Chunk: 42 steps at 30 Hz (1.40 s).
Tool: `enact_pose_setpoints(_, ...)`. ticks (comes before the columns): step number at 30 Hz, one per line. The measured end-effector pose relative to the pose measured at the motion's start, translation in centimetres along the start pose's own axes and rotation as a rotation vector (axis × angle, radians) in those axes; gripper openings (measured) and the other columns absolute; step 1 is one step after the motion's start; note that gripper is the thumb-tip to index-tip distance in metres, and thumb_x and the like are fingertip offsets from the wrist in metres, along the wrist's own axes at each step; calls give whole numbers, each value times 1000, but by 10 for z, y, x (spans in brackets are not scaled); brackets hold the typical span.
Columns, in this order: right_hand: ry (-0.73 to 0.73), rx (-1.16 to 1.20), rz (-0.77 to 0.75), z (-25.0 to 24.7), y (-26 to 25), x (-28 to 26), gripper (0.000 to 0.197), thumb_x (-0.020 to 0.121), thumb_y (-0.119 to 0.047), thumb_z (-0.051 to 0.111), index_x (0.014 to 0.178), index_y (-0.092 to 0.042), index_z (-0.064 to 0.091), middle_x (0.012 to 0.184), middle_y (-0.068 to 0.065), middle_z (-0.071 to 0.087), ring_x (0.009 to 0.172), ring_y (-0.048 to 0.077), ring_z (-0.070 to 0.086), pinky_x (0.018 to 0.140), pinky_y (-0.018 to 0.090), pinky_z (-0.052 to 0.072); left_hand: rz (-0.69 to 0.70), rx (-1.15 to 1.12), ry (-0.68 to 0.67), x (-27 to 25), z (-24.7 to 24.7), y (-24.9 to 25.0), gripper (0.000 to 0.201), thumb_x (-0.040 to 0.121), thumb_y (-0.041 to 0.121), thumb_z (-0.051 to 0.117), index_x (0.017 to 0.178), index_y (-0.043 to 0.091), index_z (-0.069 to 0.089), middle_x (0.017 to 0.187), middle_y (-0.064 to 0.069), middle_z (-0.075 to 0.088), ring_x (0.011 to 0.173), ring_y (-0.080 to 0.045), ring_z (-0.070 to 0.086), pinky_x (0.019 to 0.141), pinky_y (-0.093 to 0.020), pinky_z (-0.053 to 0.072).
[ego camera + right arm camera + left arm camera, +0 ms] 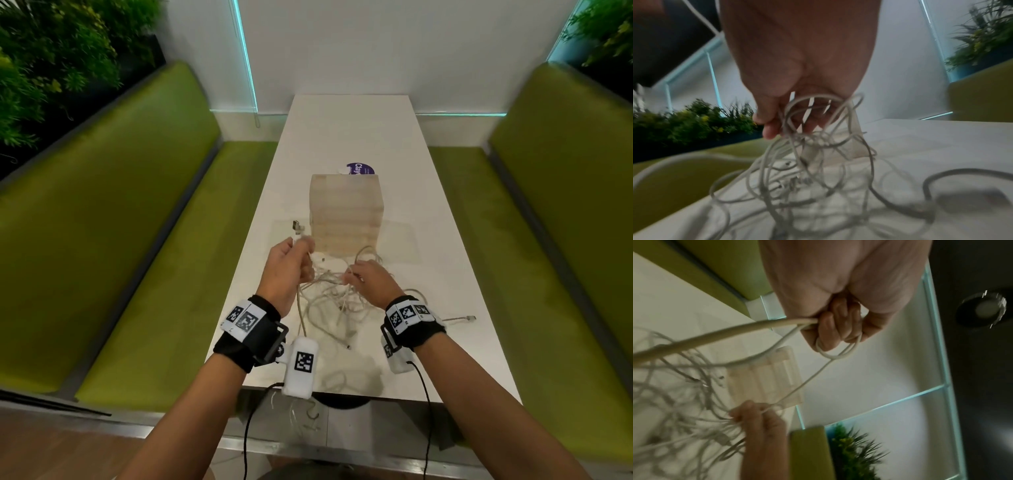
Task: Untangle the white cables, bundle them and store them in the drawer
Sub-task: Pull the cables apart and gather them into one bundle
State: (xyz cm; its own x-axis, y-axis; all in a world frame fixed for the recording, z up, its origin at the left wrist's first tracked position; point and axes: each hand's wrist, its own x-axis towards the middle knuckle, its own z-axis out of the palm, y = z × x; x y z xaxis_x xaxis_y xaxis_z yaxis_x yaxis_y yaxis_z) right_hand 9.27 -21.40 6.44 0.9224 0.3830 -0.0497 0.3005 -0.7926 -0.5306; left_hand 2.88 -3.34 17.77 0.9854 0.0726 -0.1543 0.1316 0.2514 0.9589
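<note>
Now my left hand (289,270) grips one cable (719,335). My right hand (368,282) pinches the cable tangle (329,305) near the bench's (445,274) front edge.

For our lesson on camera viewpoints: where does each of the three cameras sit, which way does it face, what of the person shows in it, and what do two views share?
Head: on the head, facing forward and down at the table; both forearms, left hand and right hand in the cables.
Left wrist: looks along the left hand, which grips a cable; the right hand shows too.
Right wrist: looks along the right hand down at the cables.
Shared: head and left wrist both show the wooden box.
</note>
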Motion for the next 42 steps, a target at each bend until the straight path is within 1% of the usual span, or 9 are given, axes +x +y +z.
enact_pose_setpoints(6, 97, 96, 45, -2, 10, 0, 59, 83, -55, 24, 78, -13, 65, 83, 5, 68, 80, 27, 61, 76, 42, 49, 98, -81, 81, 6, -14, 9, 29, 98, 20, 49, 70, 15, 46, 45, 11, 28, 42, -8, 22, 47, -22, 24)
enact_pose_setpoints(10, 132, 123, -58, -7, -8, -5, 32, 88, -30, 36, 78, -15, 62, 76, 3, 68, 74, 24, 60, 69, 36, 49, 69, 250, 24, 8, -13, -19, 30, 95, 32, 55, 70, 20, 42, 50, 15, 31, 44, -4, 28, 49, -20, 31)
enact_pose_setpoints(14, 98, 48, -166, -3, -26, 4, 18, 87, -3, 50, 78, -11, 63, 70, 10, 66, 62, 25, 55, 62, 36, 45, 35, 413, -76, 15, -1, -47, 22, 86, 23, 69, 78, 16, 50, 62, 13, 55, 54, 1, 50, 50, -12, 39)
enact_pose_setpoints(18, 97, 96, -240, 2, -28, 13, 19, 88, -2, 48, 80, -10, 64, 73, 8, 67, 62, 22, 54, 64, 34, 43, 32, 451, -70, 23, 3, -59, 27, 82, 26, 72, 97, 11, 56, 91, -7, 67, 84, -19, 65, 73, -30, 52)
enact_pose_setpoints(21, 112, 120, -283, 0, -34, 17, 20, 86, -11, 47, 83, -11, 66, 76, 3, 69, 68, 22, 61, 74, 39, 48, 42, 582, 17, 27, 0, -63, 26, 85, 29, 69, 96, 9, 56, 89, -1, 65, 79, -15, 62, 69, -29, 49)
enact_pose_setpoints(26, 227, 169, -358, 5, -34, 19, 22, 90, -11, 47, 90, -3, 68, 85, 11, 70, 76, 27, 61, 74, 21, 32, 42, 775, -37, 28, -6, -61, 23, 96, 25, 52, 83, 7, 56, 62, 5, 48, 57, -12, 43, 46, -15, 32)
enact_pose_setpoints(30, 164, 289, -262, 9, -28, 20, 15, 90, -18, 61, 102, -11, 68, 91, 6, 63, 82, 16, 55, 75, 25, 43, 53, 630, 29, 30, -15, -58, 23, 97, 24, 49, 91, 6, 63, 61, 6, 48, 57, -14, 42, 55, -25, 36)
enact_pose_setpoints(33, 155, 219, -194, 10, -23, 17, 18, 86, -23, 66, 102, -16, 67, 97, 3, 63, 93, 17, 55, 82, 32, 44, 22, 413, 154, 28, -15, -45, 24, 98, 20, 48, 76, 17, 55, 55, 10, 45, 48, -8, 40, 52, -26, 36)
enact_pose_setpoints(42, 48, -28, -35, 33, 2, 5, 27, 97, -29, 44, 102, -15, 67, 105, 4, 65, 103, 27, 55, 90, 41, 41, 116, 90, 192, 31, -20, -4, 27, 96, 13, 50, 71, 15, 40, 44, 15, 28, 41, -6, 22, 41, -20, 26)
